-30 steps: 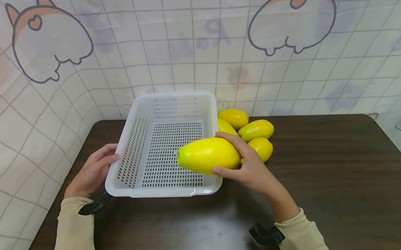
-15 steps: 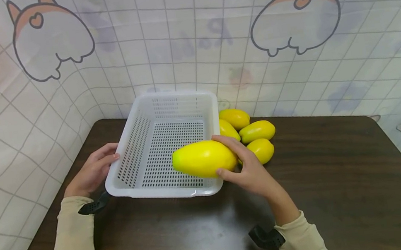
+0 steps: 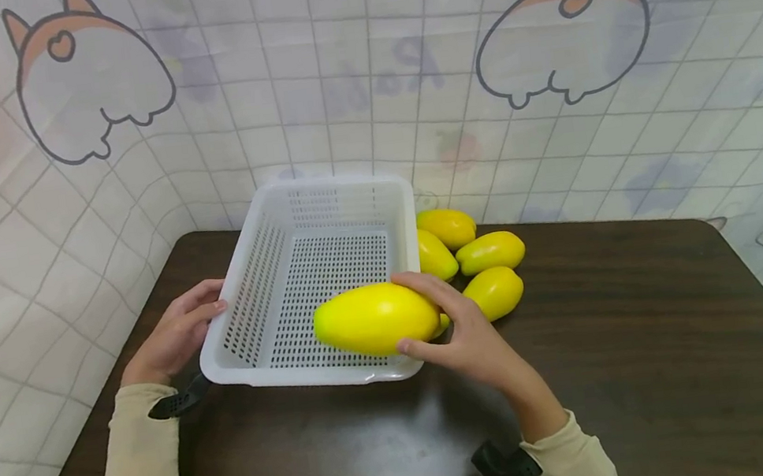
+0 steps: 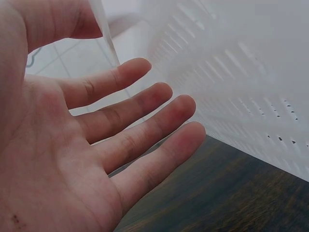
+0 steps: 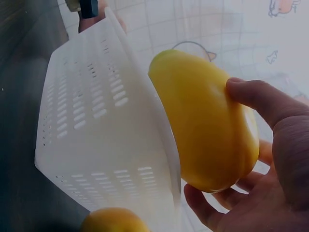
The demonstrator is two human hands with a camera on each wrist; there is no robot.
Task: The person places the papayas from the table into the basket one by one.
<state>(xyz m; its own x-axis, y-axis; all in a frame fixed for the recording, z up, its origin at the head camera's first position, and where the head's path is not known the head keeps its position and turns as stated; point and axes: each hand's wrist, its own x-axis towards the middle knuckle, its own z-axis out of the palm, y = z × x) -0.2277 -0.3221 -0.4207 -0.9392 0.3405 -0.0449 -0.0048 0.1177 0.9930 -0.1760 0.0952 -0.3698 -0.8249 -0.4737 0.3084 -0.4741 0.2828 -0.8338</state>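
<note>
A white perforated plastic basket [image 3: 313, 375] stands on the dark wooden table. My left hand [image 3: 178, 330] holds its left rim, thumb over the edge. In the left wrist view, the fingers [image 4: 145, 140] lie fairly straight along the outside of the basket wall [image 4: 251, 87]. My right hand [image 3: 460, 331] grips a large yellow papaya [image 3: 373, 320] with a greenish tip, thumb on the near side and fingers on the far side. The papaya is over the basket's front right part, tip to the left. In the right wrist view, it shows beyond the basket rim [image 5: 166, 130].
Several more yellow fruits [image 3: 490, 252] lie on the table against the basket's right side. Behind the table [image 3: 648, 316] hangs a white grid-patterned cloth [image 3: 345, 60] with cartoon animals, and it also covers the left side.
My right hand has carried the papaya left and toward me, further over the basket. The left hand stays at the rim; the basket has barely shifted.
</note>
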